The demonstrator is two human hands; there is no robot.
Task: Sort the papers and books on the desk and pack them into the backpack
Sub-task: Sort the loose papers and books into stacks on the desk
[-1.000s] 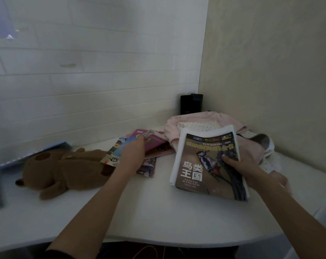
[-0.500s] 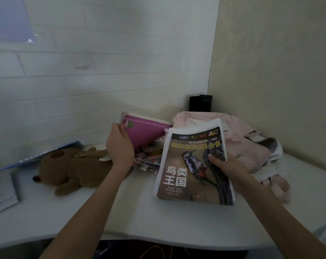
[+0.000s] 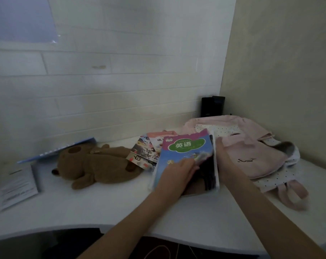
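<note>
A blue and purple textbook (image 3: 184,154) with a green cloud label lies on top of the dark bird book (image 3: 208,172) on the white desk (image 3: 121,206). My left hand (image 3: 179,170) rests flat on the textbook's lower part. My right hand (image 3: 223,157) holds the right edge of the stack, thumb side up. Behind them lie two more books, a magazine (image 3: 142,156) and a pink-covered one (image 3: 156,140). The pink backpack (image 3: 251,148) lies on its side just right of my right hand.
A brown plush bear (image 3: 95,165) lies left of the books. A blue folder (image 3: 55,150) leans behind it, and a paper sheet (image 3: 16,186) lies at the far left. A black box (image 3: 212,106) stands in the corner. Walls close the back and right.
My left hand lifted the blue and purple textbook from the pile behind and laid it on the bird book. My right hand moved from the bird book's cover to the stack's right edge.
</note>
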